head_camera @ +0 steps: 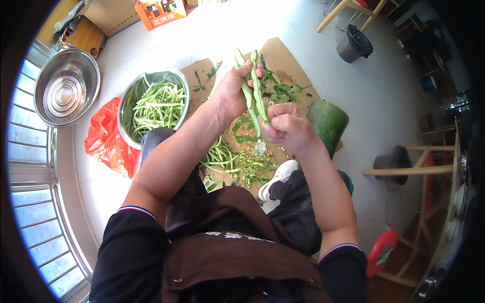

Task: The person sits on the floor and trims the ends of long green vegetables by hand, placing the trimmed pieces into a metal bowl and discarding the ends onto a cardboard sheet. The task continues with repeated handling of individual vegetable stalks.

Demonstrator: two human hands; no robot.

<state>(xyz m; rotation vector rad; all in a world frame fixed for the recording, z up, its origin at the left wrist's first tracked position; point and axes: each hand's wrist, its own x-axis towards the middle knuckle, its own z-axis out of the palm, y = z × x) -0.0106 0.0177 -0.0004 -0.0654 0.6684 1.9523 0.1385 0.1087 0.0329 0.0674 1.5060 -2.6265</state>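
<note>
My left hand [237,89] is closed around a few long green beans [257,89], which point away from me. The fingers of my right hand [286,123] pinch the near end of one of these beans. Below my hands, a pile of green beans [219,155] lies on flattened cardboard [290,68], beside scattered bean ends and leaf scraps [257,166]. To the left, a steel bowl [122,113] holds many green beans. A large green gourd or melon piece [327,123] stands just right of my right hand.
A red plastic bag [110,140] lies by the bowl, and an empty steel basin [64,92] is near the window at left. Farther off are an orange bottle crate [161,17] and a lined trash bin [352,45]. Wooden stools [409,171] stand at right.
</note>
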